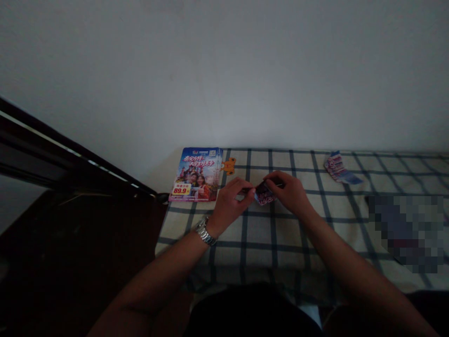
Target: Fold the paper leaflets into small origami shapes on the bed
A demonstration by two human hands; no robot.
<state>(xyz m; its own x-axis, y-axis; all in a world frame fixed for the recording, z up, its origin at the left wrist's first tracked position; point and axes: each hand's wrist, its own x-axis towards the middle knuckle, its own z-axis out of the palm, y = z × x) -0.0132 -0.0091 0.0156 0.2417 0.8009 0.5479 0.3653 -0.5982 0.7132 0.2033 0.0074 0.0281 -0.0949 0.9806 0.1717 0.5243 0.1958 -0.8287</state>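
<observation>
My left hand point(232, 200), with a metal-band watch point(205, 231) on the wrist, pinches the left edge of a small folded printed paper point(265, 196). On the far right edge of the same paper, my right hand point(286, 191) has its thumb and fingers closed. The paper shows dark and pinkish print and is held just over the checked cloth; its upper part is partly covered by my fingers. Beyond my left hand lies a stack of printed leaflets point(196, 173), the top one blue and pink with "89.9" on a yellow patch.
A checked cloth point(298, 234) covers the table. An orange bear-shaped figure point(228, 166) is beside the leaflets. Several folded printed papers point(337, 167) lie in a cluster at the right back. A pixelated flat object point(405, 234) is at right. A wall point(245, 79) stands behind.
</observation>
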